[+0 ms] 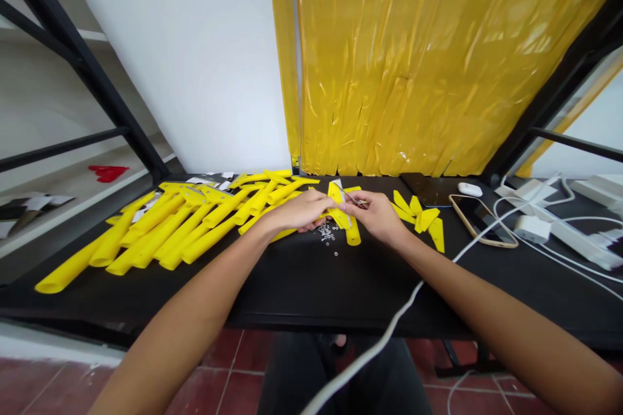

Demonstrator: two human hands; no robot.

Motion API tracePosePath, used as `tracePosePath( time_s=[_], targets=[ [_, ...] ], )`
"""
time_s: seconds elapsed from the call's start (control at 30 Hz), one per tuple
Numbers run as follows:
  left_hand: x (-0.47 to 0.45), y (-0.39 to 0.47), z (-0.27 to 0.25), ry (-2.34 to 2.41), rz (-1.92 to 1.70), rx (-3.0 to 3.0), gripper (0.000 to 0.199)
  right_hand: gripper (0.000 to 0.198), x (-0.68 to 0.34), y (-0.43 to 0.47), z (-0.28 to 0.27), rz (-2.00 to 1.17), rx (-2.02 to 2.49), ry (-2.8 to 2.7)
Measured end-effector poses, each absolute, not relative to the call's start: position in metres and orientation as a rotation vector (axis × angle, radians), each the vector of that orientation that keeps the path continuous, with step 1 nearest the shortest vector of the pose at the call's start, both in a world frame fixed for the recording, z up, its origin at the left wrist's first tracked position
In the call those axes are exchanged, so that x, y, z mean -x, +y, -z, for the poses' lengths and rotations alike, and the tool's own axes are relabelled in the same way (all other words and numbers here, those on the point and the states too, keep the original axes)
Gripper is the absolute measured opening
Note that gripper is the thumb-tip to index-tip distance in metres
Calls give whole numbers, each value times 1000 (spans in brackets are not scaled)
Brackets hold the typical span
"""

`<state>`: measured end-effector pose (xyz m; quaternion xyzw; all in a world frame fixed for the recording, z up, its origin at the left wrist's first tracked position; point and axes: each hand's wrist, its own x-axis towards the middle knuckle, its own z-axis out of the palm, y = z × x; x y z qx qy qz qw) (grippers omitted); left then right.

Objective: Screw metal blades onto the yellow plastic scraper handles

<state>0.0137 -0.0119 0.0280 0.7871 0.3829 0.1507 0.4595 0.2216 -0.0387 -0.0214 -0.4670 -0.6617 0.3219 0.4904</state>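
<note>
In the middle of the black table lies a yellow plastic handle [354, 235] with a flat, pointed yellow plate [335, 194] and a pale strip at its far end. My left hand [311, 209] is closed on the left side of this piece, its fingertips partly hidden. From the other side, my right hand [374, 215] pinches a thin metal tool [346, 194], whose tip points at the plate; its exact kind is unclear. Small metal nuts [327, 233] lie scattered just below my left hand.
Many yellow tubular handles [165, 227] are piled at left. Flat yellow pieces [428, 219] lie right of my hands. Further right are a phone [481, 220], a white earbud case [470, 189] and a power strip [574, 233]. A white cable [389, 331] crosses in front of my right forearm.
</note>
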Motion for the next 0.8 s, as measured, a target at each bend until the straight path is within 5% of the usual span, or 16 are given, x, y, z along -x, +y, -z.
tracePosePath(
  time_s=[0.8],
  targets=[
    [-9, -9, -34, 963, -396, -1927, 30, 47, -220, -40, 20, -888, 1197, -1664]
  ],
)
